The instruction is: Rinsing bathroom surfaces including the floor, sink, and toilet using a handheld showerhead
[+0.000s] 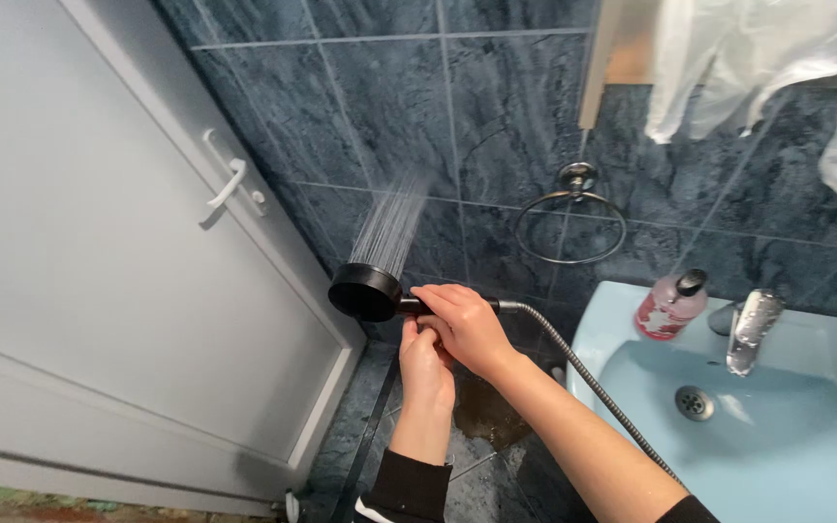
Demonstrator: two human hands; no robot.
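A black round shower head [364,291] points upward and sprays water against the blue tiled wall [389,116]. My right hand [467,324] is closed around its handle, where the metal hose [593,387] joins. My left hand [425,363] reaches up from below and touches the handle just behind the head, under my right hand. The hose runs down to the right past the sink.
A light blue sink [777,426] with a chrome tap [750,329] and a pink soap bottle [670,305] is at the right. A metal towel ring [571,223] hangs on the wall. A grey door [99,252] with a handle stands at the left. White cloth [758,48] hangs above.
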